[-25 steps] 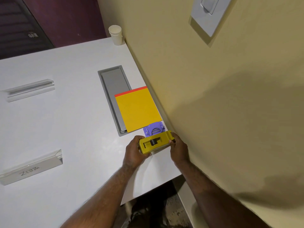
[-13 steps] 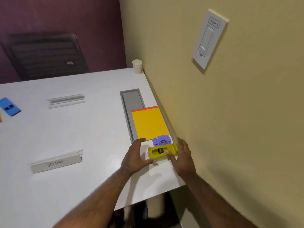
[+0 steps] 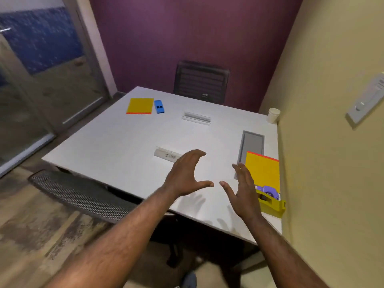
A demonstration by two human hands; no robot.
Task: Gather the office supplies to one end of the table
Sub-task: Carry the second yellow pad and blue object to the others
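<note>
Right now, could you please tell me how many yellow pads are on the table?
2. One yellow pad lies at the near right end by the wall, beside the tape dispensers. The other yellow pad sits at the far left, next to the blue stapler. None seems hidden.

Left hand (image 3: 185, 173): above the counter (image 3: 116, 154), fingers (image 3: 197, 153) spread, holding nothing.
Right hand (image 3: 245, 196): empty, splayed, beside the yellow tape dispenser (image 3: 272, 205).
Near corner: yellow pad (image 3: 262, 173), purple item (image 3: 268, 191).
Far side: second yellow pad (image 3: 140, 106), blue stapler (image 3: 159, 106).
</note>
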